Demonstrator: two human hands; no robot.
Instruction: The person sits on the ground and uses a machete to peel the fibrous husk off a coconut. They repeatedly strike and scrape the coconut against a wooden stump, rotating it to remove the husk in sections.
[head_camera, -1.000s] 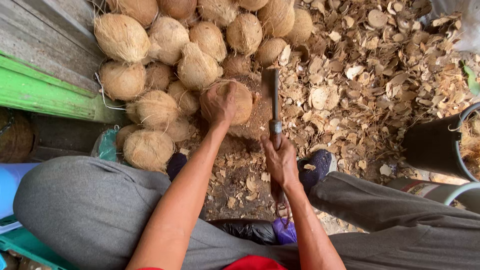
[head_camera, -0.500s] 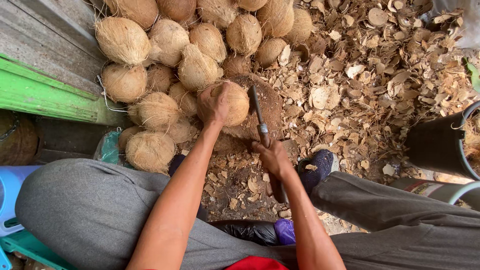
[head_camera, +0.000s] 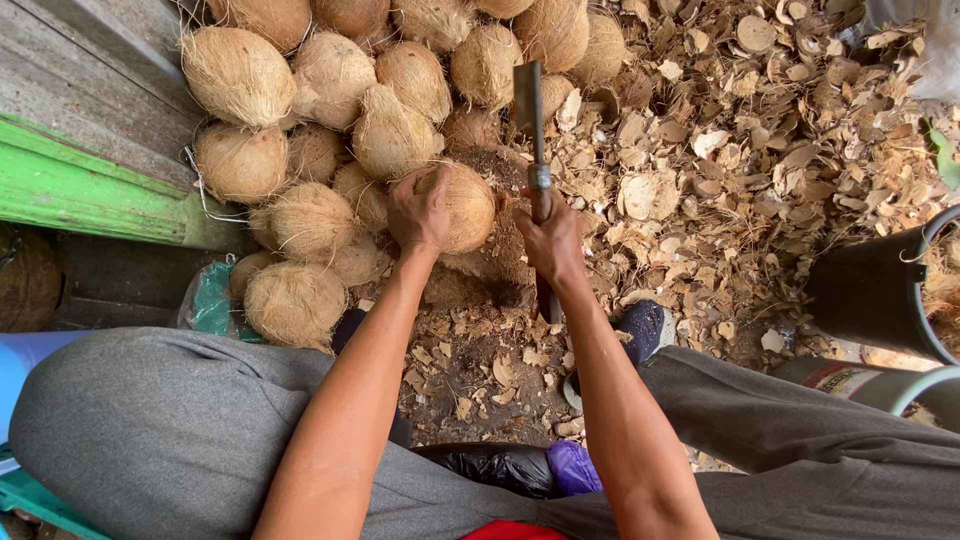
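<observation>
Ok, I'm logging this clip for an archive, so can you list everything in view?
coconut: one, tan, husked, under the left hand on the dirt
cleaver: one, grey blade, raised over the pile
coconut pile: more than a dozen, tan, fibrous, upper left
husk chips: many, brown, ground on the right
green board: one, left edge
black bucket: one, right edge
grey trousers: both legs, bottom
left hand: on the coconut
right hand: gripping the cleaver handle
</observation>
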